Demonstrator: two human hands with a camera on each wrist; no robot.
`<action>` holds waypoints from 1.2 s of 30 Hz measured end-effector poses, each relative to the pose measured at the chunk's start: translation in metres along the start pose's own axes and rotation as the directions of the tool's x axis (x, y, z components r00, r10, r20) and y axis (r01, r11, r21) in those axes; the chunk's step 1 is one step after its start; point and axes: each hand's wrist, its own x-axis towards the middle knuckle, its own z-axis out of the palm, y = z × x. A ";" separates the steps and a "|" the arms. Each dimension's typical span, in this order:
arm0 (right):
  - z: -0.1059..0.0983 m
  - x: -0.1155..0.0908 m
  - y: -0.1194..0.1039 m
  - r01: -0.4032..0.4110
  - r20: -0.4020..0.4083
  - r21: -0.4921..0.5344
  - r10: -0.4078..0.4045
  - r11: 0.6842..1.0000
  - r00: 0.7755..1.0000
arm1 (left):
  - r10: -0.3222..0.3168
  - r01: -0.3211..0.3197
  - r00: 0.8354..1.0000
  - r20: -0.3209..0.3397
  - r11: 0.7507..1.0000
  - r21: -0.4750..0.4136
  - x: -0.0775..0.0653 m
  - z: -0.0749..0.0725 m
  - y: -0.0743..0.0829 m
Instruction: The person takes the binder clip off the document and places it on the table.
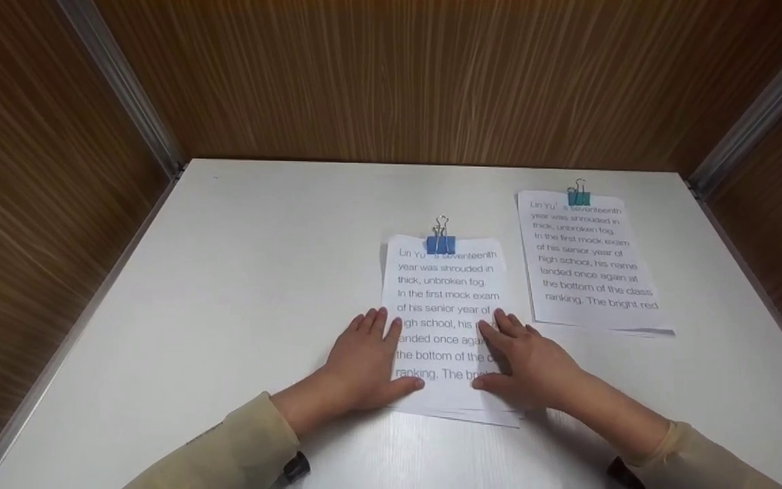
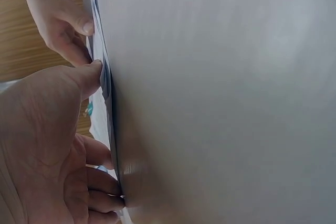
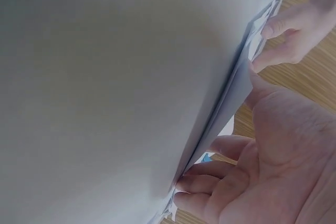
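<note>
A stack of printed sheets (image 1: 445, 285) lies on the white table with a blue binder clip (image 1: 441, 245) at its top edge. My left hand (image 1: 364, 360) is at the stack's left edge, its thumb and index fingertip on the paper and the other fingers extended beside it. Across from it, my right hand (image 1: 533, 360) lies over the right edge, fingers spread and thumb on the lower part of the page. Both wrist views show the sheets' edge slightly raised near the thumbs, with the left hand (image 2: 52, 135) and right hand (image 3: 268, 150) alongside.
A second printed stack (image 1: 588, 265) with a green binder clip (image 1: 579, 197) lies farther back on the right. Wood-grain panels (image 1: 391, 81) enclose the white table (image 1: 228, 285) at the back and sides.
</note>
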 end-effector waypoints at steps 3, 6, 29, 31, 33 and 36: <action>-0.004 0.004 0.002 0.020 -0.028 0.043 -0.019 0.999 0.999 | -0.005 0.005 1.000 0.009 1.000 0.004 0.000 0.000 -0.001; -0.014 0.010 0.005 0.024 -0.082 0.089 -0.017 0.996 0.996 | -0.005 0.005 1.000 0.016 1.000 0.004 0.001 0.000 -0.002; -0.056 0.119 0.093 -0.008 -0.151 0.419 0.078 0.908 0.985 | 0.010 -0.010 1.000 0.008 1.000 -0.014 0.000 0.003 -0.002; -0.057 0.124 0.095 -0.026 -0.116 0.412 0.081 0.911 0.990 | 0.014 -0.014 1.000 0.008 1.000 -0.004 0.000 0.003 -0.002; -0.057 0.128 0.098 -0.044 -0.078 0.402 0.083 0.915 0.994 | 0.017 -0.017 1.000 0.006 1.000 0.009 0.000 0.002 -0.002; -0.059 0.133 0.100 -0.064 -0.028 0.380 0.081 0.923 0.996 | 0.018 -0.019 1.000 0.006 1.000 0.020 0.001 0.001 -0.003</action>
